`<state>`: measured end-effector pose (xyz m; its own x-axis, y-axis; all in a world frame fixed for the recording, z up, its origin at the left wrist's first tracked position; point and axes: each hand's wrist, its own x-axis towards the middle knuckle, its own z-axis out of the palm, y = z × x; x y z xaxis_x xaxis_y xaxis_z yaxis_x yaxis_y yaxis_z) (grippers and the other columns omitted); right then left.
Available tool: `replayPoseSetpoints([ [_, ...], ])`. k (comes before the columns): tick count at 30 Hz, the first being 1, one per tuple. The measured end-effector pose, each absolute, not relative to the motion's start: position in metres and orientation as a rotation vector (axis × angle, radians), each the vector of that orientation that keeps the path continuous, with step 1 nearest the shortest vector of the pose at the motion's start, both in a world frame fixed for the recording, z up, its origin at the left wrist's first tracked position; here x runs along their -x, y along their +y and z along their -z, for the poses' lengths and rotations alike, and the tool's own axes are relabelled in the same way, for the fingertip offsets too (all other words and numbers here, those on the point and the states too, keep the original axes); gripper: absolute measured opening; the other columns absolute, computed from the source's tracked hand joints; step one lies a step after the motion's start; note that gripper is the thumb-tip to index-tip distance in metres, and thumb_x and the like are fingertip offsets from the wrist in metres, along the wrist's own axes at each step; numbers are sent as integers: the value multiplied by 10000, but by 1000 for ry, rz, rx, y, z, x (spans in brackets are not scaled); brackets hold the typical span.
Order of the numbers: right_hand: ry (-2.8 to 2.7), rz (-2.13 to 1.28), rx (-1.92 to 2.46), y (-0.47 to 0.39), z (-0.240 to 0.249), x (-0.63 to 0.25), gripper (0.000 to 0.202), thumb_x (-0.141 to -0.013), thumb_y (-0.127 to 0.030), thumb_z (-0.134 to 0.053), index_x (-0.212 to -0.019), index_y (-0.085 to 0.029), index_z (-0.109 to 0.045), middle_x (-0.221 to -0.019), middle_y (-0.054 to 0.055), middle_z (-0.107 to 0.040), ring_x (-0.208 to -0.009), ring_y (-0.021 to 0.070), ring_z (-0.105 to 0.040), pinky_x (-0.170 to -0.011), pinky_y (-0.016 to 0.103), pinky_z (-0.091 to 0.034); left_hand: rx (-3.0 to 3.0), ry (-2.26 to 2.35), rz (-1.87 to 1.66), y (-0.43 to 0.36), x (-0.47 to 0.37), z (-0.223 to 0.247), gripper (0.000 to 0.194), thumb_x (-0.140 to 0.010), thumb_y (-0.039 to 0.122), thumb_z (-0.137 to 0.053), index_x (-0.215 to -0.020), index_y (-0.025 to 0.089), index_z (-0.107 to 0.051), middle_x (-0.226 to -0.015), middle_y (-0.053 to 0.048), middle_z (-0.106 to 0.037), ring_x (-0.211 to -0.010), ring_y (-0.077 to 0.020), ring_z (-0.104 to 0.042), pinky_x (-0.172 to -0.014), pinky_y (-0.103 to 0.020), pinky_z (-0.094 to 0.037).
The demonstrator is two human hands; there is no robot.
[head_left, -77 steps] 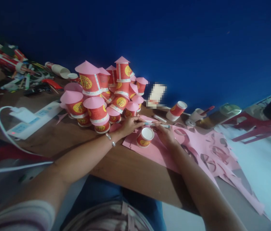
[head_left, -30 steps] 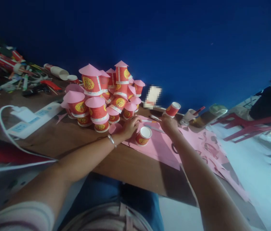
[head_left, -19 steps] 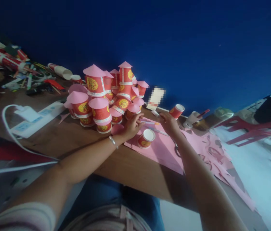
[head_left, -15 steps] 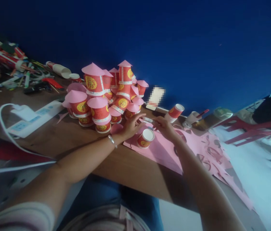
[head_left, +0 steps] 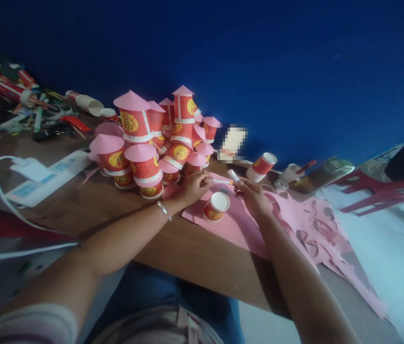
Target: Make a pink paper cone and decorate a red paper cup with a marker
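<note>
Between the fingers of my left hand is a slim white pen-like tube with an orange end, pointing right. My right hand grips a short white cylinder, perhaps a cap, which sticks up at an angle past the thumb; the two pieces are apart. Just below my hands, an upright red paper cup with a white inside and a yellow emblem stands on a stack of pink paper. To the left are stacked red cup lanterns with pink cone roofs.
Pink paper offcuts spread to the right. Behind my right hand are another red cup and a white cup holding a red pen. A white power strip with a plugged-in cable lies left. Craft clutter fills the far left.
My hands have moved apart, and the white tube and short white cylinder now show separately. The right hand has turned and shifted slightly right. The upright cup stays on the pink paper.
</note>
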<state>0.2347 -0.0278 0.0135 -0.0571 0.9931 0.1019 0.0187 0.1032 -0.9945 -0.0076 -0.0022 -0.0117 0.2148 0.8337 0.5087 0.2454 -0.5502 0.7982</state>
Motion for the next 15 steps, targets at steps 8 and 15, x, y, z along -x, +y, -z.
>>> replayPoseSetpoints([
  [8, -1208, -1273, 1010, -30, -8, -219, 340, -804, -533, -831, -905, -237, -701, -765, -17, -638, -615, 117, -541, -575, 266, -445, -2115, 990, -1141, -1, 7, 18, 34, -936, 189, -665, -905, 188, -681, -828, -44, -662, -729, -164, -623, -678, -309, -534],
  [15, -1229, -1267, 1058, -32, -6, -212, 341, -761, -508, -876, -897, -215, -766, -727, -10, -684, -623, 120, -566, -610, 273, -466, -1807, 890, -1340, -5, 2, 11, 378, -884, 381, -796, -1186, 170, -712, -1039, -81, -769, -833, -146, -708, -727, -260, -580],
])
